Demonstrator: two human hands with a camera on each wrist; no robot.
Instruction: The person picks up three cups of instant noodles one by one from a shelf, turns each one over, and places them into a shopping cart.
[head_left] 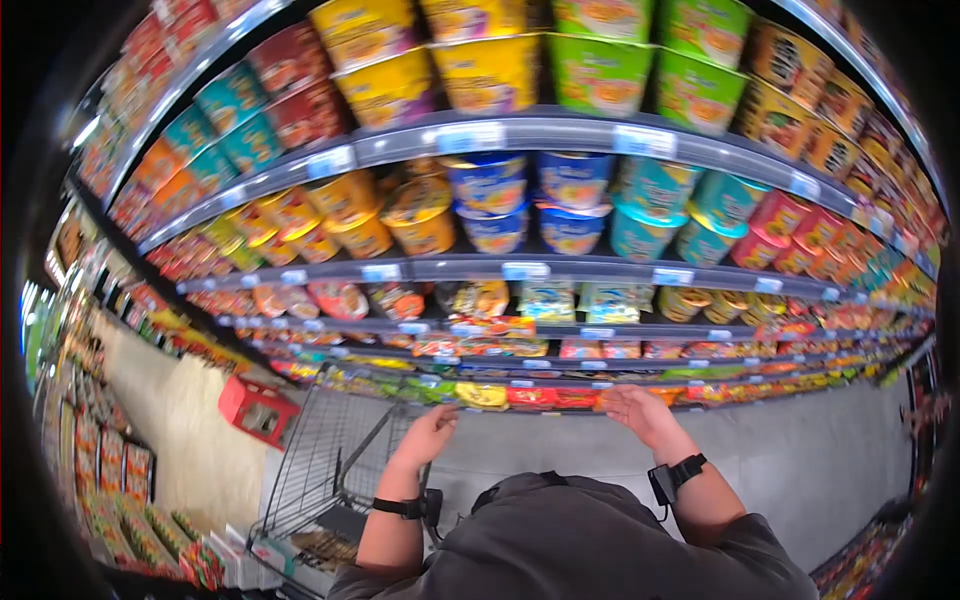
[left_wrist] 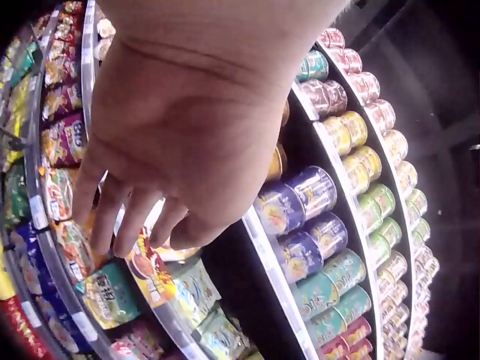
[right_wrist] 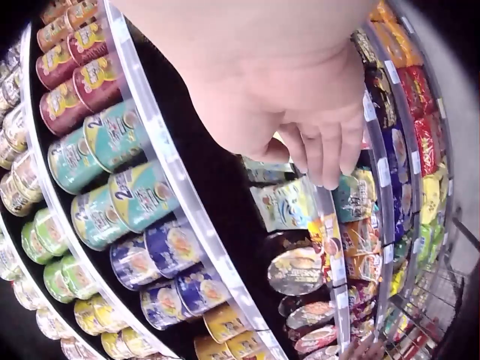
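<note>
In the head view my left hand (head_left: 433,435) hangs in front of the lower shelves, fingers loosely bent and nothing in them. My right hand (head_left: 640,412) is held out at about the same height, also holding nothing. The left wrist view shows the left palm (left_wrist: 180,142) with relaxed fingers, overlapping packets of instant noodles (left_wrist: 112,292). From the right wrist, the right hand (right_wrist: 300,105) appears close before a shelf with pale bagged packets (right_wrist: 285,206). Blue noodle cups (head_left: 490,190) and teal noodle cups (head_left: 650,200) stand stacked on the shelf above.
A wire shopping cart (head_left: 330,450) stands by my left arm, with items in its bottom. Beyond it is a red stand (head_left: 257,410) on the floor. Yellow cups (head_left: 485,70) and green cups (head_left: 605,75) fill an upper shelf. Grey floor (head_left: 800,430) extends to the right.
</note>
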